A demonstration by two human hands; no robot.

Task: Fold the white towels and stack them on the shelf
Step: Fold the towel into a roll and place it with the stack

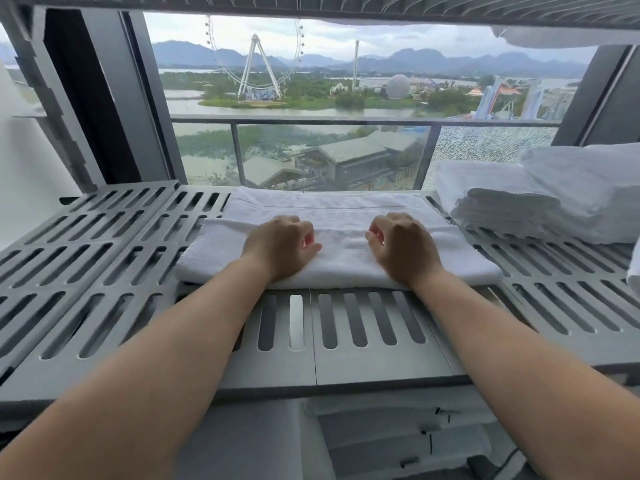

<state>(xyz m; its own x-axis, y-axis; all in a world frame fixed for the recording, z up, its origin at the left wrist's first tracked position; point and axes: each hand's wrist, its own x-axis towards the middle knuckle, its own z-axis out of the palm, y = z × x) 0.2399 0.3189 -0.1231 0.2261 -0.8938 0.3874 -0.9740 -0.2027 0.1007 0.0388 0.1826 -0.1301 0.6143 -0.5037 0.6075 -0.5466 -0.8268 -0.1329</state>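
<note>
Fingers (294,225) of the left hand (280,244): curled under into a loose fist, thumb lying forward along the cloth. We see no cloth pinched between them.

Right hand (401,247): the same, fingers drawn together and curled, thumb tucked near them, nothing visibly gripped.

Both hands rest knuckles-up on the towel (341,258), side by side with a gap of bare cloth between them. The wrists sit at the towel's near edge. Both forearms are bare and reach in straight from the lower corners.

The towel is white, folded to a flat rectangle, and lies at the middle of the shelf (349,344). A woven band runs across its far part.

The shelf is grey with long slots, made of panels butted together.

On its right end we note a stack (512,206) of folded white towels, apart from the middle one.

A lower tier holds more towels (398,441) with small dark tags, too small for us to read.

An upper shelf (311,3) crosses the top of the view, with white cloth (554,38) showing under its right end.

Behind is a window with a dark frame and a glass balcony rail (346,119). Beyond it we see water, low roofs, a Ferris wheel (258,67), a white dome and hills under cloud.
</note>
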